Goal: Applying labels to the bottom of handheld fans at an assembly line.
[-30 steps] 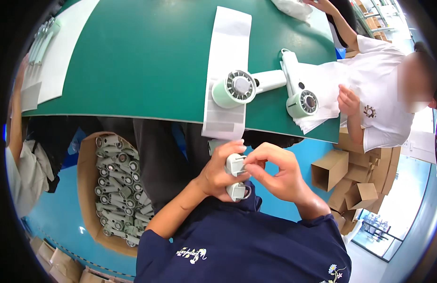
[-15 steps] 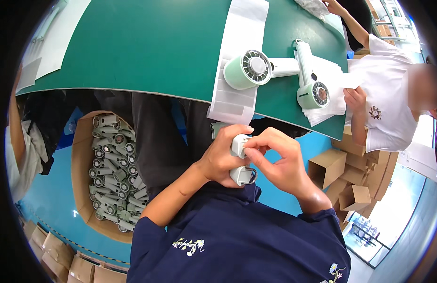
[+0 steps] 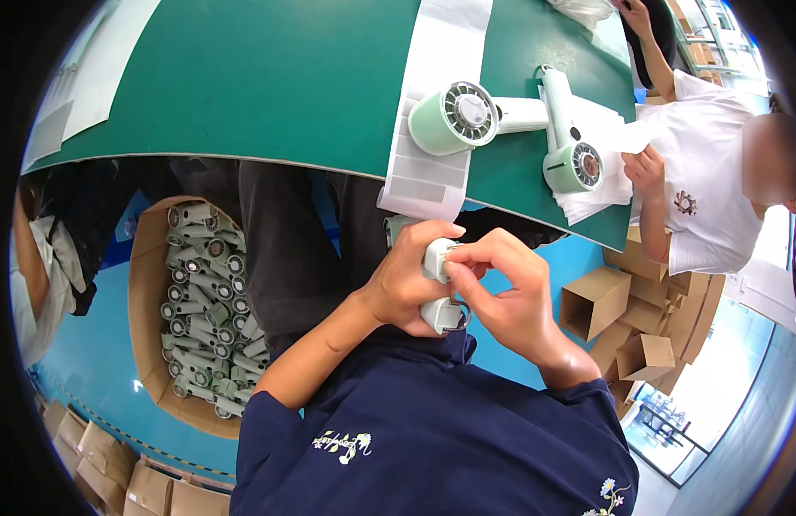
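My left hand (image 3: 404, 282) is wrapped round two white handheld fans, with their handle ends toward my right hand. The upper handle end (image 3: 434, 260) and the lower handle end (image 3: 434, 316) stick out of the grip. A metal loop (image 3: 462, 316) hangs from the lower one. Part of a pale green fan head (image 3: 396, 229) shows beyond my left hand; the rest is hidden. My right hand (image 3: 511, 297) pinches thumb and forefinger together at the upper handle's end. What is between those fingertips is too small to make out.
Two handheld fans, one (image 3: 454, 119) on a printed sheet (image 3: 424, 185) and another (image 3: 573, 165) on papers, lie on the green table (image 3: 269, 77). A carton (image 3: 149, 284) full of fans stands lower left. Open cardboard boxes (image 3: 594, 303) and a co-worker (image 3: 703, 172) are at right.
The two fans in my left hand have tilted slightly, and the lower loop has shifted. My right hand keeps its pinch at the upper handle. The co-worker's hands have moved slightly.
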{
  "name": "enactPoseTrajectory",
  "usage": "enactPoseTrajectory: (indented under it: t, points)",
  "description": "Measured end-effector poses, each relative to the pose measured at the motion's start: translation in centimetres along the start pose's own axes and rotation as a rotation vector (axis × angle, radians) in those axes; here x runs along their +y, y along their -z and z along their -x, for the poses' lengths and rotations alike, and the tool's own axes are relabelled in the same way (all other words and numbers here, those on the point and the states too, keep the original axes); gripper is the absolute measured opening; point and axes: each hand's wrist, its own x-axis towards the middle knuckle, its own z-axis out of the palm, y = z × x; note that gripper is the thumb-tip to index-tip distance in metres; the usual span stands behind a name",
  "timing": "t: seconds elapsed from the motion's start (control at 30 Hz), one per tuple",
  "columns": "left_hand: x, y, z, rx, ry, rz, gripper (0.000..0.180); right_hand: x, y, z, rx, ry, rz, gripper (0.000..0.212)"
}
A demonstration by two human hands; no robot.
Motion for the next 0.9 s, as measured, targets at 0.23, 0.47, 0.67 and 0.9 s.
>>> enactPoseTrajectory:
  t: [0.23,0.47,0.67,0.9]
  points:
    - [0.1,-0.2,0.0,0.000,0.021,-0.004,0.046,-0.1,-0.3,0.6,0.080,0.103,0.170,0.017]
    - [0.2,0.1,-0.3,-0.026,0.002,0.000,0.055,-0.9,-1.1,1.1,0.176,0.224,0.424,0.024]
    - [0.2,0.1,-0.3,-0.016,0.011,-0.002,0.056,-1.4,-1.1,0.8,0.179,0.236,0.499,0.024]
    - [-0.2,-0.2,0.4,-0.034,-0.042,0.004,0.053,-0.8,-1.3,0.0,0.180,0.154,0.349,0.015]
